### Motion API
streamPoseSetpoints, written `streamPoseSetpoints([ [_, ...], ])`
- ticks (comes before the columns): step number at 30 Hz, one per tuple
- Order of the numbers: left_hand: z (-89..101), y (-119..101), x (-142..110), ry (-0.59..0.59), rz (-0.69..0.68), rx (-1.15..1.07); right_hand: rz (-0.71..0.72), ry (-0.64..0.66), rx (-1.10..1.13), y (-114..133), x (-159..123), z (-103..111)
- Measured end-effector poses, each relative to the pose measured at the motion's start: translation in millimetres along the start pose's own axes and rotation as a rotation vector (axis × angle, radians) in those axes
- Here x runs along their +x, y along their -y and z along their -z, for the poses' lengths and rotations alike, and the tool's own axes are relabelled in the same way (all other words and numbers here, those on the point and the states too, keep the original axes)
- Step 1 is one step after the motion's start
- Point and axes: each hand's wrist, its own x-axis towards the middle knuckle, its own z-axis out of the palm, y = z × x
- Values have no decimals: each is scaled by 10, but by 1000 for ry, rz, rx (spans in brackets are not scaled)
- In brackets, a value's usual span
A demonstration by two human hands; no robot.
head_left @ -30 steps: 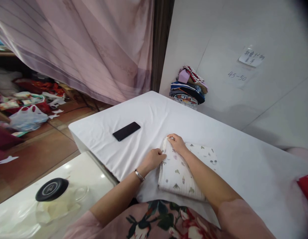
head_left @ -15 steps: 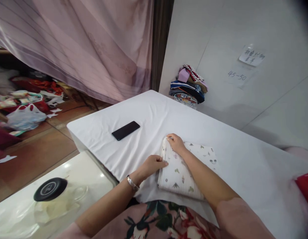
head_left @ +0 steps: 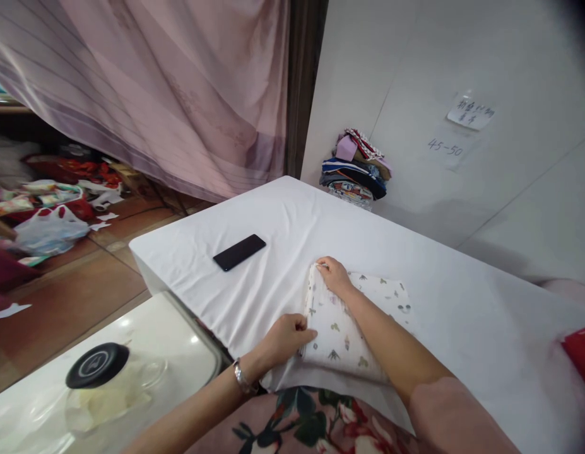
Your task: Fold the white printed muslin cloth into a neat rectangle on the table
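A folded white cloth (head_left: 339, 334) with small printed motifs in green, grey and pink lies flat on the white-covered table (head_left: 443, 296). My right hand (head_left: 334, 275) pinches its far left corner, the forearm crossing over the cloth. At the near part of the left edge, my left hand (head_left: 291, 336) has its fingers curled round the stacked layers, thumb on top. A bracelet (head_left: 243, 376) circles my left wrist. Part of the cloth is hidden under my right forearm.
A black phone (head_left: 240, 252) lies left of the cloth. Folded clothes (head_left: 353, 167) are stacked by the wall. A lidded glass jug (head_left: 112, 397) stands on a glossy side table (head_left: 178, 334) at lower left. Something red (head_left: 580, 353) sits at the right edge.
My left hand has slid along the cloth's left edge toward my body. My right hand keeps hold of the far corner, and the view has shifted slightly.
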Motion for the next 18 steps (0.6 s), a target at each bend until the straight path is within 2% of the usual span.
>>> streamPoseSetpoints([
  [4,-8,31,-46,-28,32,123,24,15,-55,27,-9,11],
  [8,4,20,-80,-117,-19,337,25,28,-97,39,-4,13],
  [10,3,-21,-109,-205,-110,442,31,34,-116,41,4,6],
  [13,-32,-120,-122,-328,-348,541,46,45,-148,60,10,-4],
  [16,-92,-201,-67,-338,-565,603,63,28,-210,109,-26,30],
  [18,-122,-209,-12,-318,-599,639,108,1,-268,148,-94,90],
])
